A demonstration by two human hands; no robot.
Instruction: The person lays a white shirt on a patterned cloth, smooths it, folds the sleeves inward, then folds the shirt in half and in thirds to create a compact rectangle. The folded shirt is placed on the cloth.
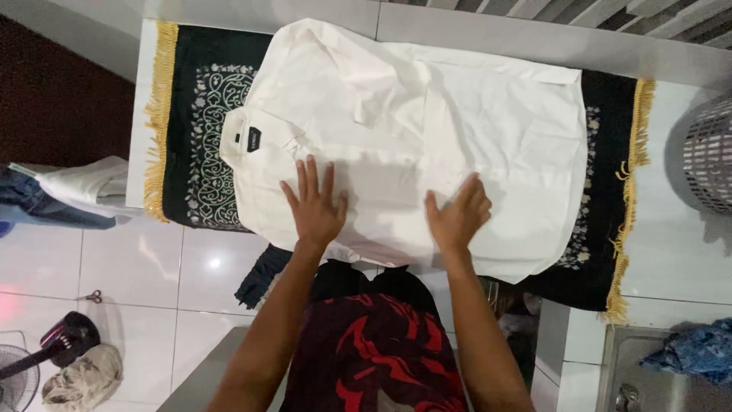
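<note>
Shirt: white shirt spread flat over a dark mat with gold fringe, collar toward the left, hem toward the right; it covers most of the mat.
Left hand: left hand palm down on the shirt's near part, just below the collar area, fingers spread wide and flat, gripping nothing.
Right hand: right hand palm down on the shirt near its middle, fingers loosely spread and angled toward the far right, gripping nothing.
Shirt to hands: cloth lies under both palms and stretches away beyond the fingertips; the near edge sits just behind the wrists.
Surroundings: small scissors on the white tiled floor to the left; a grey slatted basket at far right; blue cloth at lower right.
</note>
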